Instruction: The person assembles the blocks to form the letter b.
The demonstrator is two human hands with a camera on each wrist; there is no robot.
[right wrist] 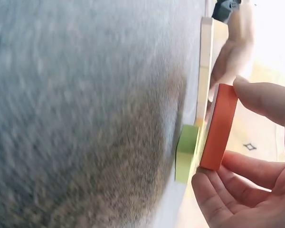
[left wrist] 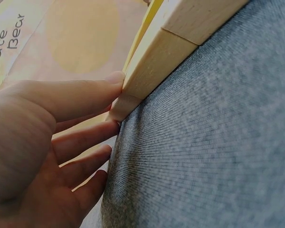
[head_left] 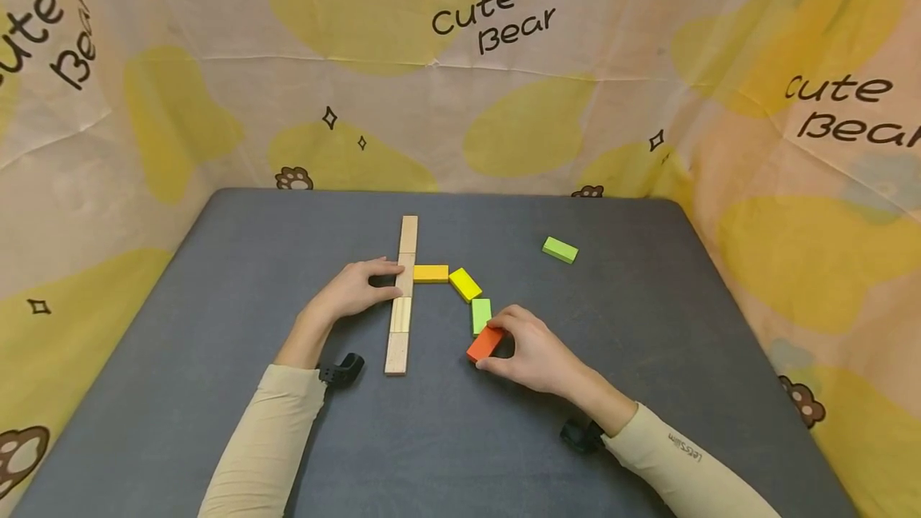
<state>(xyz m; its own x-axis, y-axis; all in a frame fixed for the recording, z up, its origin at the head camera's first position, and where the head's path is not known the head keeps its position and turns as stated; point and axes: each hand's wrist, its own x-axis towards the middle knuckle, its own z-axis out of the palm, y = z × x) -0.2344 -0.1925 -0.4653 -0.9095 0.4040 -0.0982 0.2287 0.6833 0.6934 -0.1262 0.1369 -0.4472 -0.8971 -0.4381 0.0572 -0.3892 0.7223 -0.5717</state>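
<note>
My right hand (head_left: 536, 350) pinches an orange block (head_left: 485, 344) between thumb and fingers, beside the lower end of a light green block (head_left: 481, 316). In the right wrist view the orange block (right wrist: 219, 127) appears raised off the table, near the green block (right wrist: 186, 153). Fingertips and thumb of my left hand (head_left: 354, 288) touch a plain wooden block (head_left: 405, 276), one of several laid end to end in a straight row. From that row a yellow-orange block (head_left: 431, 274) sticks out sideways, followed by a tilted yellow block (head_left: 465, 284) and the green one, curving towards me.
A loose lime green block (head_left: 560, 250) lies at the back right of the dark grey table (head_left: 619, 302). Fabric (head_left: 518, 118) printed with yellow patches surrounds the table at the back and sides. A black wrist device (head_left: 341, 372) sits by each forearm.
</note>
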